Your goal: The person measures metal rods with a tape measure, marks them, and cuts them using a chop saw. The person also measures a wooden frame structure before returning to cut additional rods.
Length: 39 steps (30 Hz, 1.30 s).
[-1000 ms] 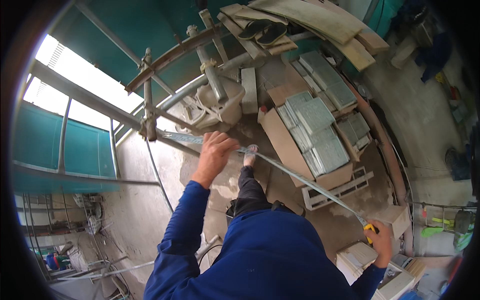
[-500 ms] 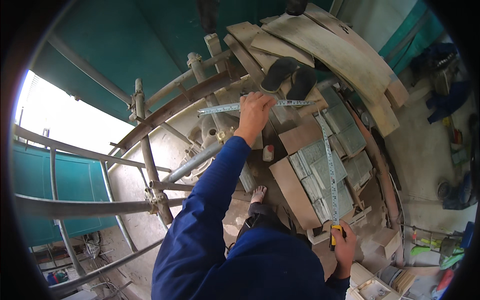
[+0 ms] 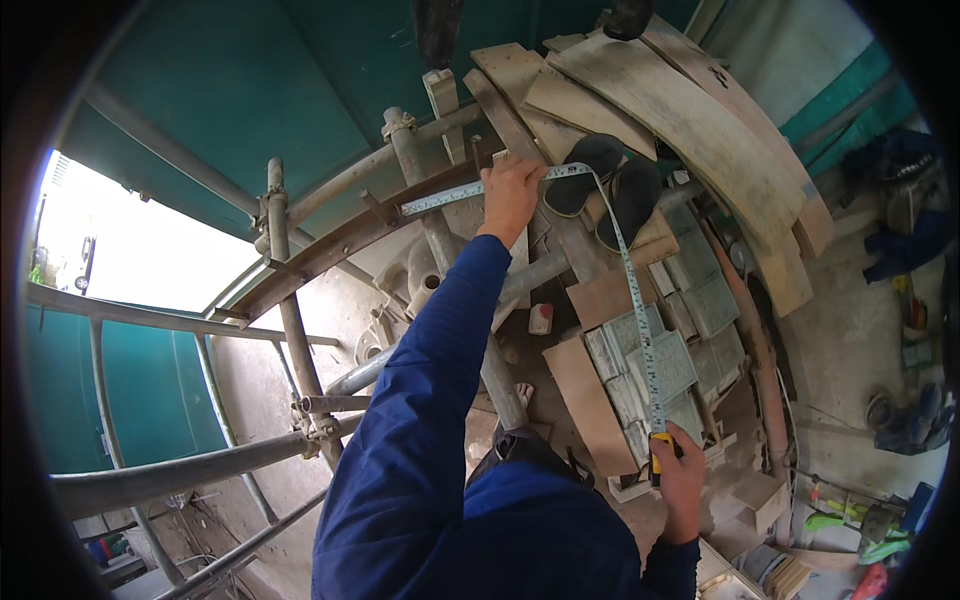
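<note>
Over the rusty steel beam (image 3: 335, 238): tape measure (image 3: 637, 300) out, blade bent

Left hand (image 3: 511, 198) is closed over the blade near its free end, apparently pinching it; thumb contact not visible. Right hand (image 3: 681, 482) wraps the yellow case (image 3: 662, 455), lower right. From the left hand, a short length points left across the beam; the other way, the blade runs to a sharp bend above the dark slippers (image 3: 637, 200), then down in front of the pale panels (image 3: 676, 372) in their open carton (image 3: 588, 405).

Risks (judged): the blade could crease at the bend if the hands come closer together. If the left grip loosens with the blade unlocked, the blade could whip back toward the right hand. The free end could slip off the beam, since no hook is seen to catch there.

Unclear: whether the blade end touches the beam or merely overlaps it in view; the lock's position; the blade markings, too small to read. The left sleeve (image 3: 415, 345) covers part of the piping behind; the right forearm is cut off at the lower edge.
</note>
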Tool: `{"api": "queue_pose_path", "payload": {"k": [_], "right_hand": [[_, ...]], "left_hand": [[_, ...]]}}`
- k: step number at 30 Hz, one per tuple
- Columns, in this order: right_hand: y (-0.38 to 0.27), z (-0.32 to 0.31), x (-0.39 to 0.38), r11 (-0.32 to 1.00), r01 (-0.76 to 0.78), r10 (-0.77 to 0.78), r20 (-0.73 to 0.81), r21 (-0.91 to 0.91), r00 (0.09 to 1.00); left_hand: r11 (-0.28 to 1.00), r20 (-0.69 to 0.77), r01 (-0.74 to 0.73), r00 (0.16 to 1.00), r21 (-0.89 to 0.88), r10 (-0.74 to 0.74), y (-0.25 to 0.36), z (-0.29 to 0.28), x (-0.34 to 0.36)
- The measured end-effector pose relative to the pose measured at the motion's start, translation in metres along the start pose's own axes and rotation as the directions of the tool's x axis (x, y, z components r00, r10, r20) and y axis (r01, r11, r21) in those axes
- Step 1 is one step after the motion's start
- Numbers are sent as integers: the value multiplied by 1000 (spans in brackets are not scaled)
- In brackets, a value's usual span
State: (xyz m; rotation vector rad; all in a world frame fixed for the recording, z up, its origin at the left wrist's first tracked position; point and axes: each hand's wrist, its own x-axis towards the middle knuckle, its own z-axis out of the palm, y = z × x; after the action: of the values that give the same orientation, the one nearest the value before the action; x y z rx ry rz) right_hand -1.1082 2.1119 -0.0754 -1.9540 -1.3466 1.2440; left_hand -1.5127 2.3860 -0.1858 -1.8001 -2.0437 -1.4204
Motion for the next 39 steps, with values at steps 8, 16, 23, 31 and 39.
{"api": "queue_pose_path", "payload": {"k": [8,16,23,31,39], "right_hand": [[-25,15,34,997,-57,60,43,-56,997],[-43,23,54,986,19,-14,29,-163,999],[-48,27,50,967,56,-48,40,-247,998],[-32,35,48,994,-20,27,62,-104,998],[-26,42,50,996,-3,8,51,-89,999]], "left_hand": [[985,2,121,993,126,-122,-29,21,0],[978,-24,164,986,127,-163,-38,35,2],[987,-52,-31,998,155,40,-42,33,-10],[988,-6,-93,996,124,94,-49,32,-12],[995,27,-44,999,91,42,-55,38,-8]]}}
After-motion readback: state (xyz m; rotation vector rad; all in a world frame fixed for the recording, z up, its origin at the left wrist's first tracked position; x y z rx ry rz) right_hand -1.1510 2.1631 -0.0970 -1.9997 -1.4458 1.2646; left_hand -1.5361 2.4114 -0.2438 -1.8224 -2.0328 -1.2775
